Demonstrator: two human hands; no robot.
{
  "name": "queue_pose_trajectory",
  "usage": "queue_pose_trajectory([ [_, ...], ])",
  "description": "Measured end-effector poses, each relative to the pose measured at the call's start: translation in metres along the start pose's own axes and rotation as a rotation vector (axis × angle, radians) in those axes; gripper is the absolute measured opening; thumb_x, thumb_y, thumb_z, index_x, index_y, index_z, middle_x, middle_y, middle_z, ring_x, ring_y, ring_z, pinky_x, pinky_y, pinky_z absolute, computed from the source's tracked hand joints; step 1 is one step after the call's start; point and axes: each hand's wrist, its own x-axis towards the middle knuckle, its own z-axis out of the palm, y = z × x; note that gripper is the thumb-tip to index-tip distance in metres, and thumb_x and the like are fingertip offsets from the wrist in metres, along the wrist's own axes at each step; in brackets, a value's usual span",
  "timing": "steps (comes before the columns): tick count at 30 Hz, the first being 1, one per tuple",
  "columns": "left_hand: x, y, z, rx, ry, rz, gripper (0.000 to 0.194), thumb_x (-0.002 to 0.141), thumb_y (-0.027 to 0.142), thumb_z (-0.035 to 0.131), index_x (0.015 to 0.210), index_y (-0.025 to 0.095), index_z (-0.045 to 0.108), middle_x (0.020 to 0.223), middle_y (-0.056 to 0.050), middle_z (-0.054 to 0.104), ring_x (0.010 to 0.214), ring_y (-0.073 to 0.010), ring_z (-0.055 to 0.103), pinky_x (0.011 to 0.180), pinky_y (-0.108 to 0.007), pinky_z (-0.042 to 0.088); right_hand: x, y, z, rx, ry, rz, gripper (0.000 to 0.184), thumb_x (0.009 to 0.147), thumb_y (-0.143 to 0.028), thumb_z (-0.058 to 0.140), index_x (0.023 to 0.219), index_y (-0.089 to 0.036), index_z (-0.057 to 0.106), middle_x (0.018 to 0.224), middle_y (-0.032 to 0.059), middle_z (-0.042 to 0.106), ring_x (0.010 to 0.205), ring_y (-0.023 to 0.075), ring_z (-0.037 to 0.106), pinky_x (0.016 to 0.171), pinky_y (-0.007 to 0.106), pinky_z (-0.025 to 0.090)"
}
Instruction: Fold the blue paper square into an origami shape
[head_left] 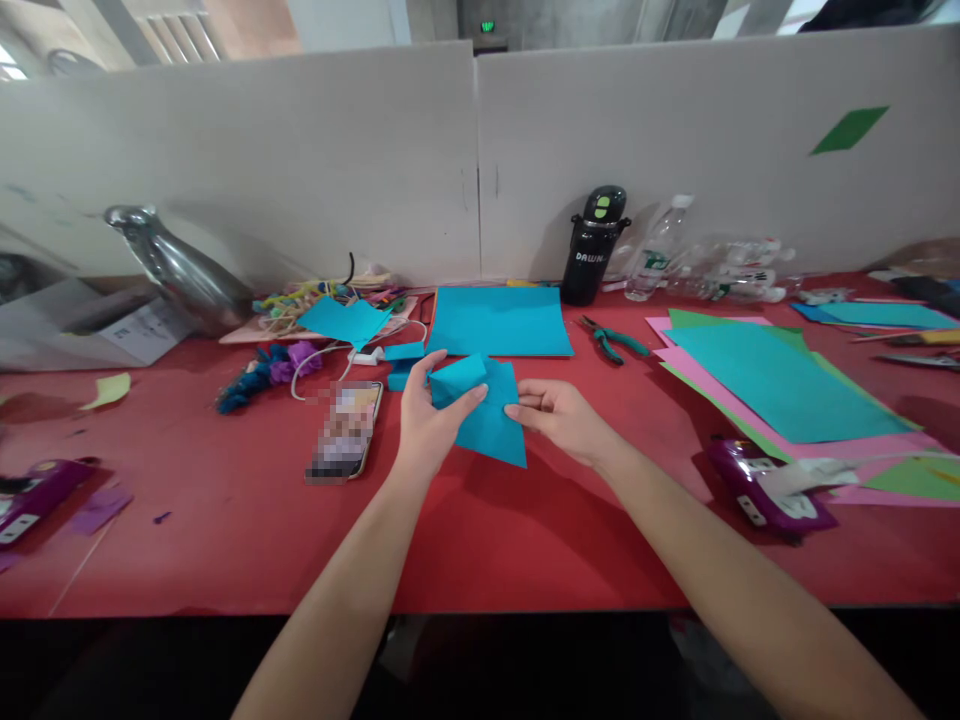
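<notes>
Where the bench [540, 560] runs off to the left: a silver jug [180, 270] leans at the white partition [300, 150], a fluffy blue-and-purple bundle [280, 365] lying nearer the middle.
Phone [364, 412]: flat on the bench, just left of the left hand.
Left hand [431, 412]: thumb and bent fingers pinch a curled flap [456, 379] at the upper left of the blue sheet; whether flap and sheet are one piece, I cannot tell.
Blue sheet [493, 432]: between both hands, seemingly lifted off the bench, nearer than the larger blue paper [499, 320].
Long axis: apparently front to back, its near end swung slightly right, one corner pointing at the bench's front edge.
Step in hand: folding or rolling, I judge; the next move calls for keeping the flap firm while edges are aligned.
Right hand [562, 415]: thumb and forefinger pinch the sheet's right edge, other fingers curled.
Pliers [613, 342]: beyond the right hand, handles toward the right.
Coloured sheets [787, 385]: fanned farther right.
</notes>
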Motion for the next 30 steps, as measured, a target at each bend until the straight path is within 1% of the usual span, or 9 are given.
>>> queue_pose_trajectory([
  [3, 0.001, 0.0, -0.002, -0.009, -0.017, -0.024, 0.071, 0.064, 0.038, 0.088, 0.128, 0.024, 0.059, 0.118, -0.009, 0.066, 0.1, -0.0265, 0.067, 0.08, -0.038, 0.057, 0.0, 0.001, 0.0, 0.003, 0.02, 0.024, 0.027, 0.074, -0.038, 0.082, 0.088, -0.019, 0.07, 0.083, 0.0022, 0.07, 0.076, 0.0157, 0.064, 0.077, 0.033, 0.053],
  [6, 0.003, 0.0, -0.004, -0.051, -0.033, -0.068, 0.072, 0.065, 0.038, 0.088, 0.128, 0.025, 0.057, 0.108, -0.007, 0.07, 0.091, -0.025, 0.068, 0.072, -0.036, 0.058, -0.001, 0.004, -0.001, 0.036, 0.049, 0.088, 0.028, 0.073, -0.04, 0.083, 0.087, -0.018, 0.071, 0.081, 0.0019, 0.069, 0.073, 0.0147, 0.064, 0.076, 0.033, 0.054],
  [10, 0.006, 0.0, -0.007, -0.106, -0.024, -0.075, 0.073, 0.064, 0.037, 0.088, 0.129, 0.026, 0.057, 0.104, -0.007, 0.071, 0.089, -0.0251, 0.069, 0.072, -0.037, 0.06, 0.0, 0.007, -0.005, 0.119, 0.033, 0.131, 0.033, 0.079, -0.05, 0.076, 0.087, -0.018, 0.073, 0.082, 0.0049, 0.071, 0.076, 0.0167, 0.067, 0.077, 0.034, 0.055],
  [13, 0.008, 0.0, -0.008, -0.102, -0.006, -0.071, 0.071, 0.064, 0.037, 0.088, 0.127, 0.025, 0.057, 0.105, -0.007, 0.07, 0.091, -0.0257, 0.07, 0.073, -0.038, 0.06, 0.002, 0.008, -0.008, 0.171, 0.073, 0.143, 0.041, 0.084, -0.057, 0.069, 0.091, -0.017, 0.073, 0.084, 0.008, 0.072, 0.077, 0.0177, 0.068, 0.077, 0.034, 0.056],
  [15, 0.008, 0.0, -0.008, -0.091, 0.0, -0.069, 0.072, 0.064, 0.038, 0.088, 0.127, 0.025, 0.057, 0.106, -0.008, 0.07, 0.091, -0.0259, 0.069, 0.073, -0.039, 0.06, 0.002, 0.007, -0.007, 0.156, 0.102, 0.135, 0.042, 0.083, -0.058, 0.069, 0.09, -0.017, 0.073, 0.085, 0.0083, 0.072, 0.079, 0.0179, 0.068, 0.077, 0.034, 0.055],
  [18, 0.006, -0.001, -0.008, -0.043, 0.001, -0.055, 0.071, 0.064, 0.039, 0.088, 0.128, 0.026, 0.057, 0.108, -0.008, 0.069, 0.093, -0.026, 0.068, 0.074, -0.039, 0.059, 0.0, 0.004, -0.003, 0.069, 0.082, 0.084, 0.036, 0.082, -0.055, 0.072, 0.085, -0.018, 0.071, 0.084, 0.005, 0.07, 0.08, 0.0169, 0.066, 0.079, 0.033, 0.054],
  [22, 0.003, -0.002, -0.006, 0.048, -0.009, -0.021, 0.07, 0.066, 0.04, 0.087, 0.129, 0.026, 0.058, 0.116, -0.009, 0.067, 0.1, -0.0271, 0.066, 0.081, -0.04, 0.057, -0.004, -0.001, 0.003, -0.089, 0.084, -0.015, 0.028, 0.081, -0.047, 0.075, 0.079, -0.019, 0.069, 0.081, 0.0011, 0.067, 0.075, 0.0143, 0.06, 0.074, 0.029, 0.05],
  [25, 0.002, -0.001, -0.004, 0.043, -0.024, -0.017, 0.072, 0.065, 0.038, 0.087, 0.129, 0.024, 0.058, 0.119, -0.009, 0.066, 0.102, -0.0275, 0.066, 0.083, -0.04, 0.056, -0.004, -0.002, 0.005, -0.146, 0.094, -0.032, 0.027, 0.082, -0.045, 0.073, 0.075, -0.019, 0.067, 0.078, 0.0007, 0.066, 0.073, 0.0145, 0.059, 0.072, 0.029, 0.048],
  [30, 0.002, 0.001, -0.003, -0.079, -0.041, -0.068, 0.069, 0.068, 0.041, 0.085, 0.129, 0.024, 0.057, 0.103, -0.007, 0.069, 0.087, -0.0233, 0.068, 0.07, -0.034, 0.056, -0.002, 0.001, 0.003, -0.131, 0.094, -0.016, 0.028, 0.08, -0.045, 0.074, 0.075, -0.019, 0.065, 0.077, 0.0004, 0.064, 0.073, 0.0148, 0.058, 0.072, 0.03, 0.047],
])
